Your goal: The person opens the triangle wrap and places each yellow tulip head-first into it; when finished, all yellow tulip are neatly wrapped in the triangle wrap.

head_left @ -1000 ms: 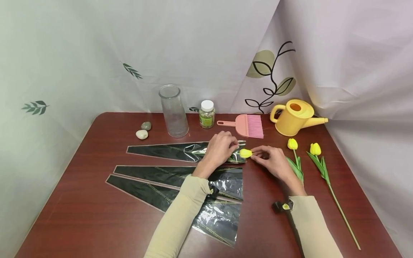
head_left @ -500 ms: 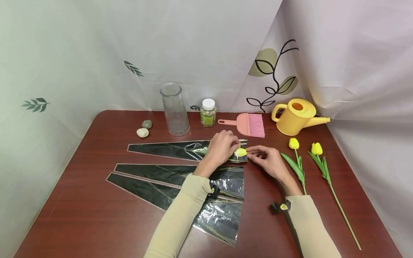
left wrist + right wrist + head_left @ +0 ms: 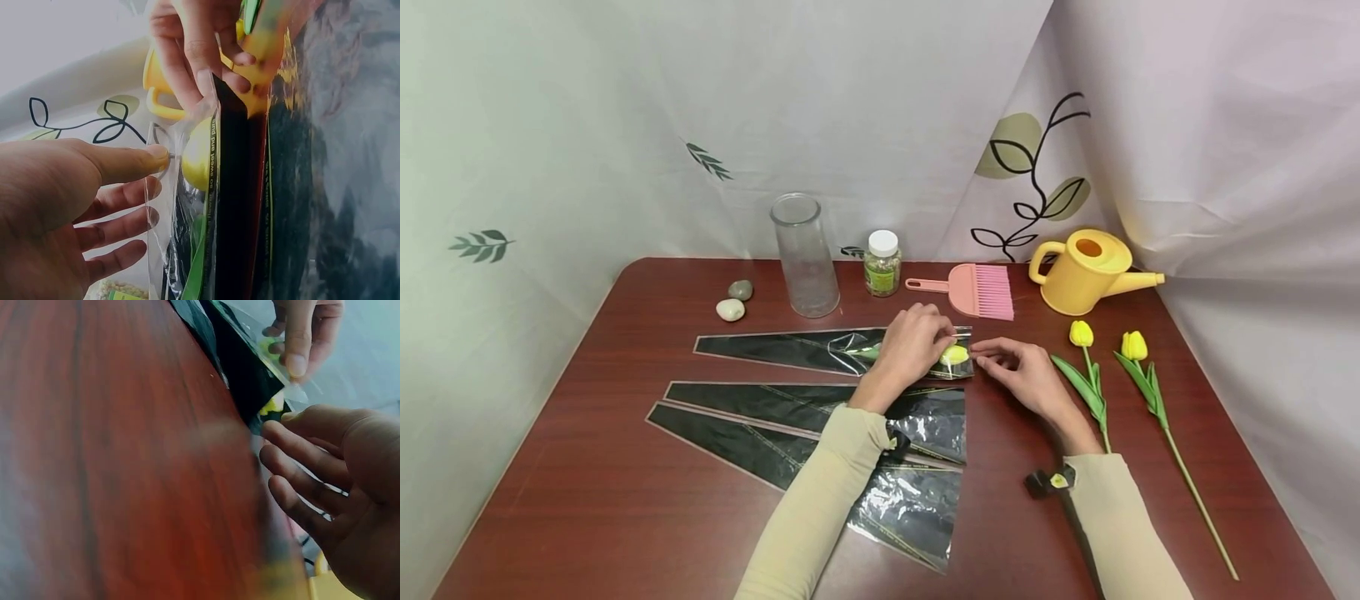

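The yellow tulip (image 3: 955, 356) lies inside a clear-fronted sleeve (image 3: 775, 346) on the table (image 3: 587, 500), and the relation that seems to matter most is how its bud stands to the right hand (image 3: 1026, 375). The long axis of this sleeve runs from left to right, with the narrow end at the left and the wide mouth at the right. The tulip follows more or less the same line: the green leaf shows to the left, and the bud points to the right, just within the mouth. The right hand is directly on this line, its fingertips at the edge of the mouth, just beside the tip of the bud. Its thumb and index finger stand with only a narrow gap; I cannot tell if they pinch the edge, press the bud or only rest near. The left hand (image 3: 913, 342) comes across the sleeve from the near side and pinches the film at the upper edge of the mouth between thumb and index finger, the other fingers being loosely spread. Both hands are therefore close to the bud, but the right one faces its tip, while the left one holds at its side. Two other tulips (image 3: 1092, 387) (image 3: 1150, 392) lie farther to the right, apart from the sleeve.
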### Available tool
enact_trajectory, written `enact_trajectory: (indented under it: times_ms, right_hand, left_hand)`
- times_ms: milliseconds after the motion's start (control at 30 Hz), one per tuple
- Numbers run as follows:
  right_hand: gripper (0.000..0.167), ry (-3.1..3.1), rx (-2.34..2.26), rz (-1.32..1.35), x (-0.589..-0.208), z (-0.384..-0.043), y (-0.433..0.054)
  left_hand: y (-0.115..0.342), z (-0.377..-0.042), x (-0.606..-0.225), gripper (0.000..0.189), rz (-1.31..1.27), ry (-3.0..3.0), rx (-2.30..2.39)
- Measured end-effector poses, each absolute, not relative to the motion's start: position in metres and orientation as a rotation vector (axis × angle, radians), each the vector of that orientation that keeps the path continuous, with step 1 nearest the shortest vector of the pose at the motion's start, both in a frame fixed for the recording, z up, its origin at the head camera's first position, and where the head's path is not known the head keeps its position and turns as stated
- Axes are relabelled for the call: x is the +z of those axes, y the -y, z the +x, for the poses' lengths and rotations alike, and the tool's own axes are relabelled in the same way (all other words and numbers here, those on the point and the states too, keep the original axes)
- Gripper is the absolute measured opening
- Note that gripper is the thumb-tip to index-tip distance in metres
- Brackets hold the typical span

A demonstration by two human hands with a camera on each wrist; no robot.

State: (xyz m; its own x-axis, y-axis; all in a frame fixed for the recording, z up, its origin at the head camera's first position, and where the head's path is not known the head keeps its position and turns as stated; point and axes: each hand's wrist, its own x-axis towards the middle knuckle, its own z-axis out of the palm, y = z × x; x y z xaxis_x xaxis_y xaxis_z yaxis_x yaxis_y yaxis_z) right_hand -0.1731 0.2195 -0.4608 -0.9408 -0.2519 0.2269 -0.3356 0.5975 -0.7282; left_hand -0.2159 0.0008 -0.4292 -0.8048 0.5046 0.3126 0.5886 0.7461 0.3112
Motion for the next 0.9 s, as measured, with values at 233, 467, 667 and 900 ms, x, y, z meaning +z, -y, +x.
enact_trajectory:
  times_ms: [233, 467, 667, 900]
  right_hand:
    - [0.021, 2.683, 1.109, 0.386, -0.429, -0.160, -0.243]
    - [0.022, 2.649, 0.951, 0.281, -0.409, -0.129, -0.272]
    - [0.020, 2.701, 0.797, 0.150, -0.416, -0.096, -0.297]
    - [0.021, 2.791, 0.701, -0.089, -0.421, -0.067, -0.318]
  left_hand:
    - [-0.003, -0.214, -0.426, 0.015, -0.876, 2.743, -0.596]
    - [0.000, -0.215, -0.424, 0.026, -0.876, 2.786, -0.578]
    - [0.008, -0.211, -0.414, 0.022, -0.847, 2.754, -0.578]
    - [0.004, -0.187, -0.404, 0.018, -1.016, 2.720, -0.504]
